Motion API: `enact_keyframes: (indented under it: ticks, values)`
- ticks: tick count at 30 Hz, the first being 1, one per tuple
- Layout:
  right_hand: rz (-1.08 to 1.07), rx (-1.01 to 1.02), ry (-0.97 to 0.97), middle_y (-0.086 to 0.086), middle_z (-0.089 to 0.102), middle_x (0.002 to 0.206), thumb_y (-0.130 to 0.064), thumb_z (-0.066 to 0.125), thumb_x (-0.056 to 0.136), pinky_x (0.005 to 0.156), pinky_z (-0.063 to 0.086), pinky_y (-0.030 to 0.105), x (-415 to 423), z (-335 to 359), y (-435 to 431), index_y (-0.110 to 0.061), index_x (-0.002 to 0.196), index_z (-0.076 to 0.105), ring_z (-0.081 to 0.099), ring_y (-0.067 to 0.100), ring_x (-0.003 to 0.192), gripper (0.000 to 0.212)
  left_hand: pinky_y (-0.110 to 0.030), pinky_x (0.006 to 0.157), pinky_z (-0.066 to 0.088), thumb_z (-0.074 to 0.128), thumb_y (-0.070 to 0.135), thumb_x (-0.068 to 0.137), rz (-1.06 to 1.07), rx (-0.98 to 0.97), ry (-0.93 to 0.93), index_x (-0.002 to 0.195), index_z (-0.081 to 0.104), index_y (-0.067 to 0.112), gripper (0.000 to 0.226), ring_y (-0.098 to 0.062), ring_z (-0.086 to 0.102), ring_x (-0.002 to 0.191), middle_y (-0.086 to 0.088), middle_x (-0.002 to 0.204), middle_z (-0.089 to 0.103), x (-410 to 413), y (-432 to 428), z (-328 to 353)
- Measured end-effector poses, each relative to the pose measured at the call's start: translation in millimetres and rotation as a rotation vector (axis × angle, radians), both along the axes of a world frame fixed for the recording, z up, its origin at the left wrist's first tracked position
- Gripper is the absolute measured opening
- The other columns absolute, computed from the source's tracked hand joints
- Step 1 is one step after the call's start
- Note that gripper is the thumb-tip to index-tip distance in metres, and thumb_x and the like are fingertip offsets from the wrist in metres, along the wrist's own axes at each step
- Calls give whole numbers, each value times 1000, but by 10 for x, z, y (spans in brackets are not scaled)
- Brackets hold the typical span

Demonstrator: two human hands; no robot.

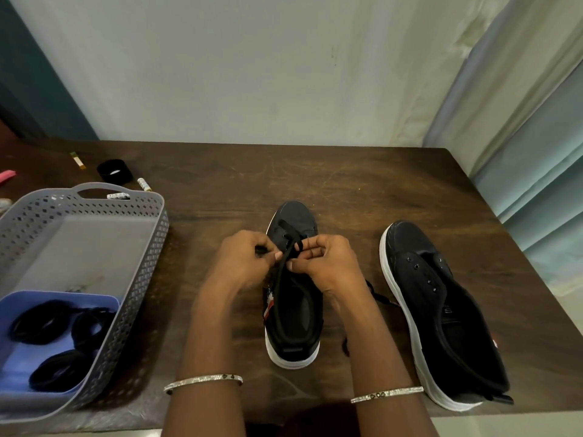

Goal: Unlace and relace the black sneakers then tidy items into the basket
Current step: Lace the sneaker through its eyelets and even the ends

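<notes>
Relacing barely begun. Centre frame: fingers (277, 255) of left hand (243, 260) and right hand (328, 263) pinched on the black lace (285, 266) at the toe-end eyelets of one sneaker (293, 326). Right of frame: other sneaker (441, 310), laceless. Upper left: loose items (114, 171) outside basket (151, 247).

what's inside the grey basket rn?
In the grey basket, a blue tray sits at the near end, holding three black coiled bundles. Small bits lie on the floor beyond it, too small to identify. Anything under the tray is covered.

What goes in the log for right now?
left hand: pinches black lace | right hand: pinches black lace | middle sneaker: laced at front eyelets only | right sneaker: eyelets bare
</notes>
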State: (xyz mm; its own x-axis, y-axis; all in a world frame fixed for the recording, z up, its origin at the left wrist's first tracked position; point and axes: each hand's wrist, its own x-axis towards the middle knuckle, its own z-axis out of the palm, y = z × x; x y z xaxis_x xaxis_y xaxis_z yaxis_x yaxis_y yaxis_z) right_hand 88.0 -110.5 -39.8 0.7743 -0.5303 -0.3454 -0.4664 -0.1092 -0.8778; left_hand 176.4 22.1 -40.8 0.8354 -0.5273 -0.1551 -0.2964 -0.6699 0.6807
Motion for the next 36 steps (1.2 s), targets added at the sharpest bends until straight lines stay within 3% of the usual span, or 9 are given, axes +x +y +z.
enact_keyframes:
  ticks: [8, 10, 13, 15, 18, 24, 28, 32, 36]
  values:
    - [-5, 62, 10, -1, 69, 82, -4, 90, 68, 87, 61, 36, -7, 41, -15, -14, 96, 71, 70, 14, 82, 36, -26, 68, 39, 37, 17, 104, 285, -1324, 766, 78, 48, 19, 28, -11, 47, 59, 6, 57, 44, -31, 157, 336]
    - [-7, 80, 9, -1, 68, 83, -4, 91, 66, 86, 61, 36, -15, 49, -10, -14, 96, 69, 69, 15, 81, 39, -21, 62, 38, 38, 19, 105, 428, -1194, 678, 74, 42, 19, 31, -6, 30, 45, 8, 53, 33, 12, 137, 299]
    - [-5, 136, -10, 0, 66, 82, 0, 90, 67, 80, 60, 32, -42, 63, -28, -15, 99, 69, 68, 13, 77, 41, -23, 53, 46, 58, 35, 99, 485, -573, 402, 75, 52, 20, 28, -7, 50, 52, 3, 64, 54, 73, 51, 112]
    - [-1, 225, -59, -2, 63, 76, 7, 84, 71, 67, 55, 21, -74, 86, -49, -15, 101, 70, 66, 7, 68, 40, -34, 76, 56, 75, 52, 76, 321, -348, 360, 82, 62, 30, 26, -14, 66, 83, 0, 92, 70, 83, 61, -28]
    - [11, 339, -134, -4, 56, 64, 19, 73, 74, 56, 47, 12, -116, 130, -78, -14, 98, 74, 58, 3, 57, 41, -36, 94, 50, 77, 33, 84, 78, -140, 254, 86, 68, 34, 9, -20, 63, 101, -2, 97, 67, 29, 74, -89]
    - [-109, 238, -157, -6, 54, 57, 22, 57, 77, 55, 47, 16, -124, 93, -125, -15, 74, 72, 51, 9, 61, 40, -28, 67, 39, 63, 17, 97, 93, -155, 315, 66, 66, 24, 32, -17, 49, 67, -1, 64, 55, 3, 67, 7]
    - [-172, 27, -105, -2, 63, 73, 11, 61, 80, 86, 61, 44, -120, -3, -195, -22, 77, 73, 62, 16, 76, 35, -15, 46, 39, 50, 10, 103, 202, -169, 498, 74, 55, 15, 30, -12, 44, 62, -1, 68, 52, -71, -26, 139]
    - [20, -116, -95, -7, 65, 89, -2, 78, 80, 84, 59, 34, -115, -2, -190, -33, 91, 73, 64, 12, 82, 32, -31, 76, 44, 49, 16, 104, 338, -209, 602, 106, 65, 7, 18, -26, 57, 93, -13, 102, 62, -56, -90, 174]
    - [105, -321, -82, -12, 70, 81, -16, 83, 81, 74, 56, 25, -100, 35, -145, -33, 82, 73, 62, 2, 70, 20, -38, 85, 45, 48, 24, 104, 428, -255, 674, 119, 67, 4, 31, -24, 61, 98, -4, 94, 69, -55, -68, 158]
